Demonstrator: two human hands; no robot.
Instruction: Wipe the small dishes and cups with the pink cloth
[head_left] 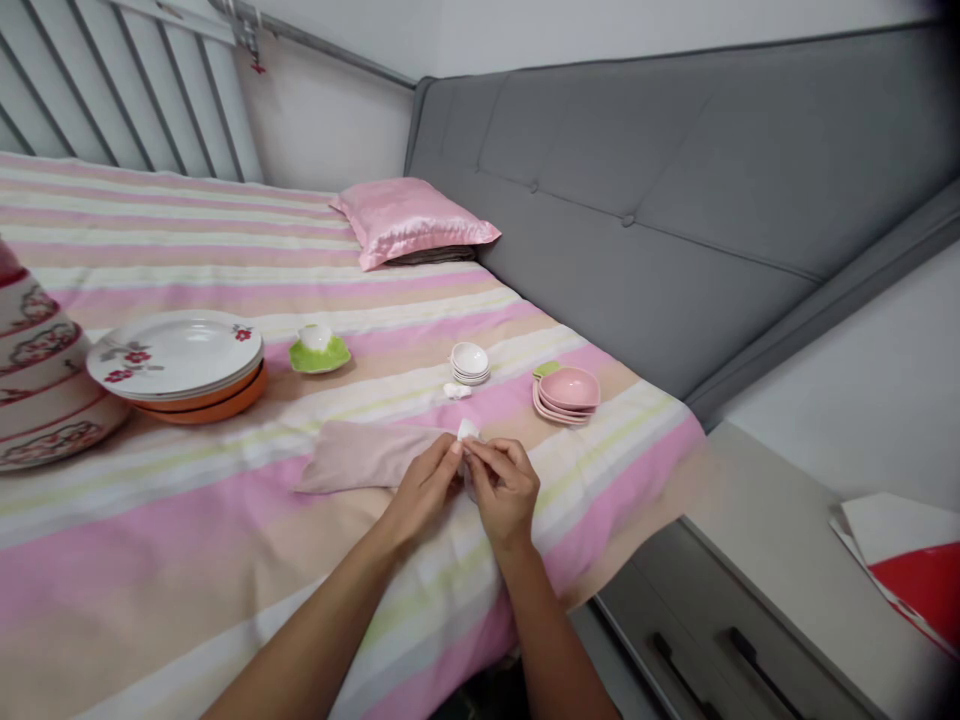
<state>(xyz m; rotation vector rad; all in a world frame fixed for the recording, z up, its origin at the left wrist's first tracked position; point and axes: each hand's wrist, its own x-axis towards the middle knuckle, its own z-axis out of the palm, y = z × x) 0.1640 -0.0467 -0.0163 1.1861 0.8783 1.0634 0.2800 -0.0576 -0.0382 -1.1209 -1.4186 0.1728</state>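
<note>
My left hand (429, 482) and my right hand (505, 488) meet over the bed, fingers pinched together around a small white piece (469, 428) that looks like tissue. Much of it is hidden by my fingers. Beneath and left of my hands lies a flat, pale pink-beige cloth (360, 455). Just beyond my fingertips are a crumpled white tissue (456, 391) and a stack of tiny white bowls (470, 360). To the right of these stand several nested pink dishes (568, 392) with a green leaf-shaped part.
A green-and-white dish (320, 350), a pile of flowered plates (184, 350) over orange ones, and a tall stack of patterned bowls (45, 390) stand leftward. A pink satin pillow (412, 222) rests by the grey headboard (637, 170). A drawer cabinet (780, 500) adjoins the bed's right.
</note>
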